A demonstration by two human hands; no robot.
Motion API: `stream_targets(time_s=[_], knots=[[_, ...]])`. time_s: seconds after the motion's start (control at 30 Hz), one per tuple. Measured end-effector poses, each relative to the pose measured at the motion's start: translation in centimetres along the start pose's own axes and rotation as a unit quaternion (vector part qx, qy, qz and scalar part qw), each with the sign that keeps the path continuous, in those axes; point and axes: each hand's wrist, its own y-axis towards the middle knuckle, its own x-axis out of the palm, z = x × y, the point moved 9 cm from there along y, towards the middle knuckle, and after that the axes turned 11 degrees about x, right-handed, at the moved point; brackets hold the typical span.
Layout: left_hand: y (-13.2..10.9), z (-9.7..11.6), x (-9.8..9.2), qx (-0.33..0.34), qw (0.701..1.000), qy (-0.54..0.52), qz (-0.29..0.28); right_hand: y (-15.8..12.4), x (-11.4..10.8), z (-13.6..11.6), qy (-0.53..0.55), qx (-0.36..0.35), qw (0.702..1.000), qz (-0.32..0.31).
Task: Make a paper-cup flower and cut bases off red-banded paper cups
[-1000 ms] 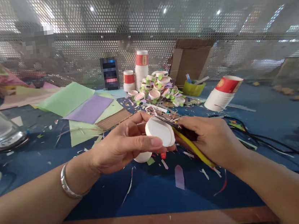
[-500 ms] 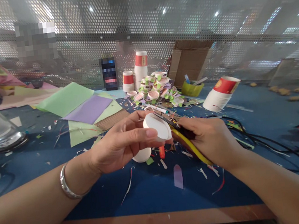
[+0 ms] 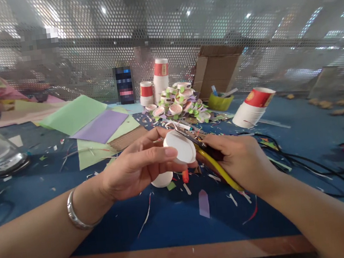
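Observation:
Between its thumb and fingers, my left hand (image 3: 141,162) grips a cut-off paper cup bottom (image 3: 179,147), its white round face turned toward me. My right hand (image 3: 241,158) is closed round yellow-handled scissors (image 3: 219,169); their dark blades lie against the cup bottom's upper right rim. Whether the blades are parted is hard to see. Below my left hand, a second white round piece (image 3: 162,179) rests on the blue table, partly covered by my fingers. Near it lie an orange-red piece (image 3: 185,176) and a purple paper tab (image 3: 203,203).
Behind my hands stands a pile of decorated cup bottoms (image 3: 181,102), beside stacked paper cups (image 3: 161,80). Coloured paper sheets (image 3: 73,116) spread at left. At right are a tilted cup stack (image 3: 253,106), a yellow-green container (image 3: 220,102) and black cables (image 3: 301,159). Scraps litter the table.
The cup bottom in my left hand has turned slightly, showing more of its face to me. My right hand keeps the scissors at its rim; the whole view has shifted a little.

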Motion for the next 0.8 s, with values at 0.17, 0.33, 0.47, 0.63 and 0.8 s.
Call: stream_targets(time_s=[0.17,0.33,0.47,0.63,0.8], knots=[[-0.18,-0.08,-0.14,-0.013,1.000,-0.004,0.007,-0.06,-0.02,0.23,-0.015,0.008,1.000,0.006],[-0.23,-0.03,-0.39,-0.007,1.000,0.005,0.012,0.01,0.06,0.31,-0.007,0.005,1.000,-0.004],[-0.17,-0.05,-0.11,-0.007,1.000,0.013,-0.001,-0.10,-0.06,0.17,0.001,-0.003,1.000,-0.005],[-0.20,0.01,-0.01,-0.010,0.999,0.035,-0.003,-0.28,-0.18,-0.13,0.004,-0.014,1.000,-0.002],[-0.29,0.17,-0.08,-0.006,0.999,0.032,-0.001,-0.29,-0.24,-0.29,-0.006,-0.029,1.000,0.011]])
